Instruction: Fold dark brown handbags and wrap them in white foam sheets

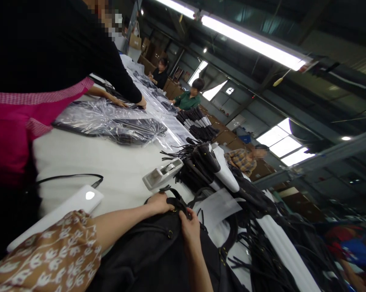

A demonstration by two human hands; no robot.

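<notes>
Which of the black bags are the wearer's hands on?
The large black bag nearest the camera, at bottom centre: the left hand and right hand are at its strap. The piled black bags to its right have neither hand on them.

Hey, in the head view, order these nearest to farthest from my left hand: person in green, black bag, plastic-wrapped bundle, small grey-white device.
1. Black bag: in contact with your left hand.
2. Small grey-white device: just beyond that hand.
3. Plastic-wrapped bundle: farther off, toward the left.
4. Person in green: farthest, in the background.
</notes>
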